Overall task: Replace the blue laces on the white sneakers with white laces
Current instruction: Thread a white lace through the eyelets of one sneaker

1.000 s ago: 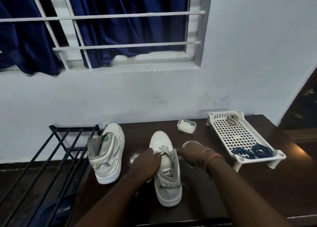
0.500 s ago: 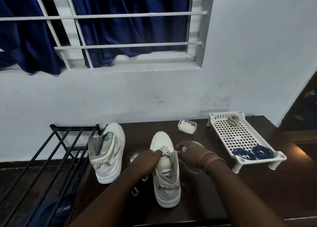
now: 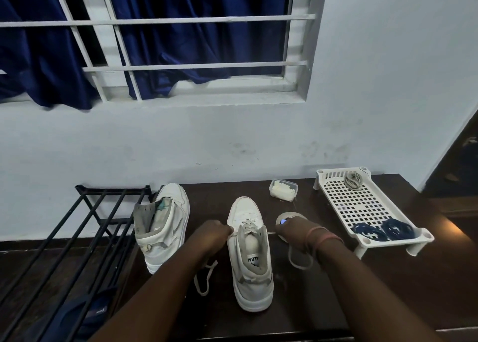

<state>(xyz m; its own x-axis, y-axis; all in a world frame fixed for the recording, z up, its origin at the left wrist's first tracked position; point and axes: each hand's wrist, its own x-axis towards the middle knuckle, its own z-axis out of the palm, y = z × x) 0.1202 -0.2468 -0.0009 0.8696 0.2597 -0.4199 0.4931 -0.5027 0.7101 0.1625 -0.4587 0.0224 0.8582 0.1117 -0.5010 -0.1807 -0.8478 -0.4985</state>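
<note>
On the dark surface (image 3: 323, 303), both hands' grips, left hand (image 3: 212, 234) and right hand (image 3: 293, 229), pinch the white lace (image 3: 204, 279) beside the sneaker (image 3: 249, 251).

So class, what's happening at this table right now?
A person is lacing the middle white sneaker with a white lace. The left hand and right hand each pinch an end of it, pulled out to either side. The other sneaker stands unlaced, and the blue laces lie in the white tray.
</note>
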